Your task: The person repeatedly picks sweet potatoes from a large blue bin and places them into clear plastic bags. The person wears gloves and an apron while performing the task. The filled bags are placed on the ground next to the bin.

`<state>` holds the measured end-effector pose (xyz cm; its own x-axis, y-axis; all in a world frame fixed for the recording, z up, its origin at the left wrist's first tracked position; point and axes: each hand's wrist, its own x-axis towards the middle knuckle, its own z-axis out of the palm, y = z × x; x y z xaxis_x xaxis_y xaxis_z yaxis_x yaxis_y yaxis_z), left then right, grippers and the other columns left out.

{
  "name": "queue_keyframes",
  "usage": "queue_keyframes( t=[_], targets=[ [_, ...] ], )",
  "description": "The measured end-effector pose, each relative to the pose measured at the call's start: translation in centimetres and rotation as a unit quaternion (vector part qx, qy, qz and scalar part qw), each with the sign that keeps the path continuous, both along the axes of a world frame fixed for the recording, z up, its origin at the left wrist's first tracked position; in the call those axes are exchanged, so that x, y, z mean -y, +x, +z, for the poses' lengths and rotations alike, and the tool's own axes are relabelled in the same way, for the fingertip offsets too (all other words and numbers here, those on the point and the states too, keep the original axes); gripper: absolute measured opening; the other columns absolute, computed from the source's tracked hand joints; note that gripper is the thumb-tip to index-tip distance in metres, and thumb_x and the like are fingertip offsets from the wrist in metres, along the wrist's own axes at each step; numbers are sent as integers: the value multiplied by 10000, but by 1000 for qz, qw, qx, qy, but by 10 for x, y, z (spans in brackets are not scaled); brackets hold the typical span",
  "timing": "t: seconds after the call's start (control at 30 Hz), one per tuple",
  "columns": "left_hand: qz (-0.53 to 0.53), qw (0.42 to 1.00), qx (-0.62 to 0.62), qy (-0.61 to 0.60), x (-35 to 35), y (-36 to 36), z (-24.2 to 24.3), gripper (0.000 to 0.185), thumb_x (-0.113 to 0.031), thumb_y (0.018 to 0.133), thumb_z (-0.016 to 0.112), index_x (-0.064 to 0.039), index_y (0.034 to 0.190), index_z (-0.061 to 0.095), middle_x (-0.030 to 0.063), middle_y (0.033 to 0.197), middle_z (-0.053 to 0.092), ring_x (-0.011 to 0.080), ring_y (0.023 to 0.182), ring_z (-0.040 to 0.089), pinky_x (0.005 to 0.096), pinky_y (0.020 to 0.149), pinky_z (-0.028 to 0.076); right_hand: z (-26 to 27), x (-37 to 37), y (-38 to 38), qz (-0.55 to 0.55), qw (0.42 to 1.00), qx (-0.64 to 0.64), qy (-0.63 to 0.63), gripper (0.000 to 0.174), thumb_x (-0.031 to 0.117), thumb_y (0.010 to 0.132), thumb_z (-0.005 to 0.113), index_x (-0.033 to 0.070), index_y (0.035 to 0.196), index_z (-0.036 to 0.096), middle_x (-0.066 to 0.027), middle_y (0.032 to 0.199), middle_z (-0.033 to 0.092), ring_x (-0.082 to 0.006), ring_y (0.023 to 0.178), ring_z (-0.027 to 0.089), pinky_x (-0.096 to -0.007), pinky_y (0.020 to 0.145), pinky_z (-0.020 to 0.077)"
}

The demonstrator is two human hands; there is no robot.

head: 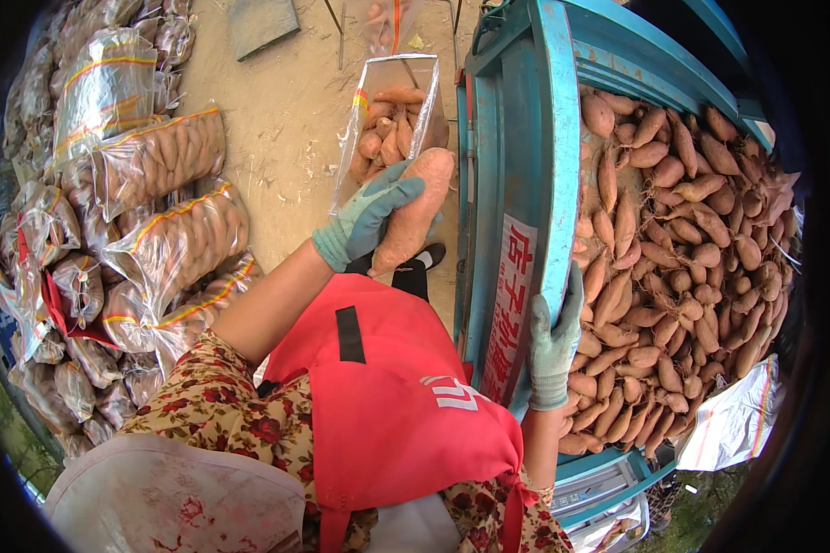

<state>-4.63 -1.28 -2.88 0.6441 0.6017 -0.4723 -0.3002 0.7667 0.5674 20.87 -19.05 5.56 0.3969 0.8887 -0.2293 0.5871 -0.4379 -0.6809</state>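
My left hand [371,219], in a green-coated work glove, grips a large sweet potato [417,207] from its left side, above an open clear plastic bag [425,114]. That bag stands on the ground with several sweet potatoes [391,135] in it, and its mouth is held wide. My right hand [555,339], gloved alike, clasps the top rim of the blue metal side panel [557,152] of a truck bed, thumb on the near side and fingers over the top. Just beyond it lies a heap of loose sweet potatoes [671,276] in the bed.
Filled clear bags of sweet potatoes [187,225] are piled along the left. Another bag [386,24] hangs near thin metal rods at the top. A dark flat slab [263,26] lies on the dirt ground [277,138]. A white sack [730,418] sits at the heap's lower right.
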Motion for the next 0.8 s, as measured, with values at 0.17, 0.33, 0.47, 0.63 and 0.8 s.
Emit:
queue_keyframes(
  t=[0.17,0.33,0.47,0.63,0.8],
  targets=[
    [-1,975,-185,-123,-60,-47,-147,827,-523,874,705,-69,1488,388,165,1364,518,285,1166,569,391,950,519,12,-4,-2,-48,994,-77,-53,663,293,931,660,-64,1441,432,-217,1341,580,-273,1217,555,-382,1071,401],
    [1,981,-194,-7,-121,7,-251,667,-425,968,577,-123,1524,366,126,1450,476,297,1333,452,412,1070,437,9,5,-5,-73,994,-69,-44,697,305,886,690,-92,1409,455,-212,1261,616,-272,1140,587,-386,1021,433],
    [-145,817,-541,140,-115,50,-353,614,-467,1030,344,-152,1557,322,47,1607,223,283,1470,273,391,1210,219,13,-2,-3,-45,994,-71,-63,699,276,861,718,-86,1404,468,-210,1237,633,-270,1129,608,-380,1009,450],
    [-74,946,-315,23,-124,40,-290,448,-411,1011,493,-170,1384,553,106,1201,646,273,1077,602,398,895,502,23,-22,0,-25,999,-20,-9,653,362,822,767,0,1327,566,-207,1072,690,-381,993,671,-416,883,518],
    [-133,941,-307,45,-111,8,-203,481,-397,1008,529,-181,1438,526,23,1358,598,192,1155,602,345,923,508,6,20,4,-84,992,6,93,575,305,852,733,23,1326,567,-199,1128,667,-370,1043,641,-415,883,510]
  ],
)
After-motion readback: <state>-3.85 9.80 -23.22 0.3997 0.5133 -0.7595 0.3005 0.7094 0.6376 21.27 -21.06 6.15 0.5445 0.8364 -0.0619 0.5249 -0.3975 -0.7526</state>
